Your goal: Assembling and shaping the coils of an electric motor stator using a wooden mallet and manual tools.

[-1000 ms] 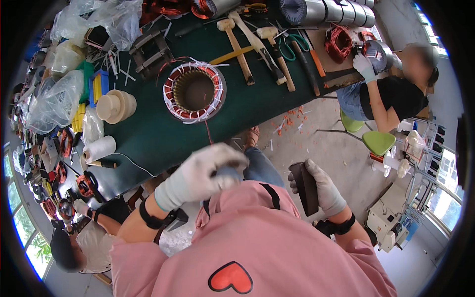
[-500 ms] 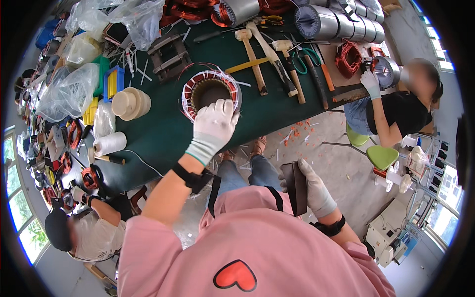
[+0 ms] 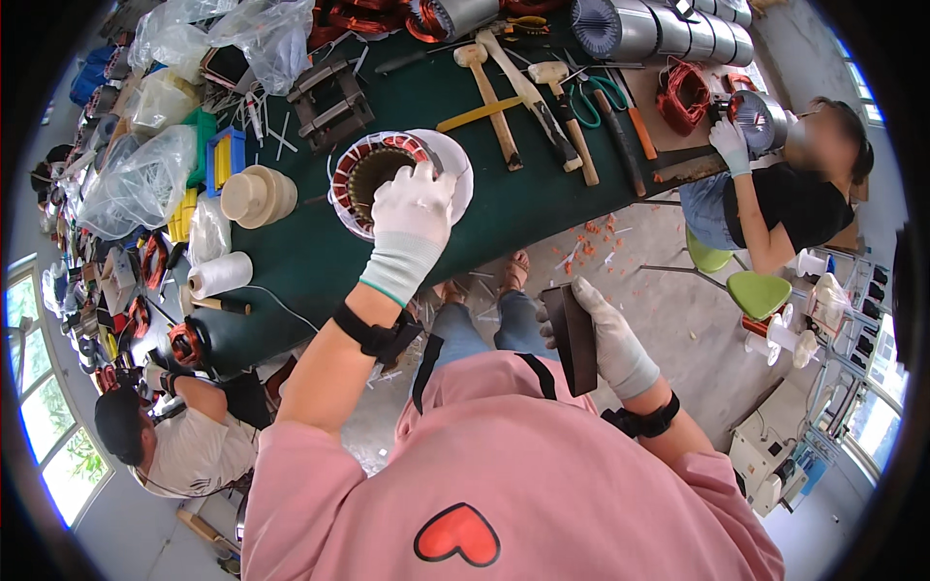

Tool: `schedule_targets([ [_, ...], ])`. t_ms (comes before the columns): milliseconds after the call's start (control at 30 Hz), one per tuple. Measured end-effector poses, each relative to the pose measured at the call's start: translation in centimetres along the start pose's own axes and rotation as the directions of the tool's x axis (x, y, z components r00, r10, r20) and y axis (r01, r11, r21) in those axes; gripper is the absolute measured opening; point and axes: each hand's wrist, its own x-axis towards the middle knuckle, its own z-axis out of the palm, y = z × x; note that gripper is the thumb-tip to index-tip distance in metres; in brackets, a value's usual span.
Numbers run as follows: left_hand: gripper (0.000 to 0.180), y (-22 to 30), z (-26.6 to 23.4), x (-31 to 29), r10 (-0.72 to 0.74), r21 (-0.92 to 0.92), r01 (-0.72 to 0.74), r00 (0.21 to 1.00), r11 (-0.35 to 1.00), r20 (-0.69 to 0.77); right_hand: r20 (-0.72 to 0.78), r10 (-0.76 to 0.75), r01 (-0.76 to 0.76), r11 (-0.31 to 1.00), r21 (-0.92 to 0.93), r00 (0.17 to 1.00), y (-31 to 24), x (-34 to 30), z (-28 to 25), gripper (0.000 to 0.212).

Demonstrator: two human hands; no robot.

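A motor stator, a ring with red winding and white lacing around a dark bore, rests on the green-covered table. White shows along its right side. My gloved left hand grips its right rim, fingers bent over the edge toward the bore; the fingertips are partly hidden. Off the table's near edge, my gloved right hand is closed around a dark, flat-sided block, held at my body's right.
Mallets, scissors and a yellow strip lie beyond the stator. A metal frame, beige cup-like part and thread spool stand leftward. One co-worker sits right, another left.
The stator has shifted slightly left and turned or tilted under my left hand, bringing white into sight on its right side. My right hand still holds the dark block, slightly lower left.
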Motion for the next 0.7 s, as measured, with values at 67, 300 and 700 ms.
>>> schedule_targets([
  [67, 0.012, -0.5, -0.4, -0.8, 0.022, 0.002, -0.022, 0.995, 1.000, -0.093, 0.035, -0.008, 0.007, 1.000, 0.021, 0.999, 0.4, 0.0, -0.2, 0.057],
  [300, 0.024, 0.4, -3.9, -4.6, 0.222, -0.377, -0.268, 0.961, 0.886, -0.163, 0.060, 0.022, -0.023, 1.000, 0.011, 0.998, 1.5, -0.2, -0.8, 0.056],
  [700, 0.043, -0.4, -5.4, -7.3, 0.301, -0.678, -0.293, 0.947, 0.674, -0.110, 0.281, 0.043, 0.082, 0.905, -0.417, 0.959, -2.3, -1.6, 2.6, 0.055],
])
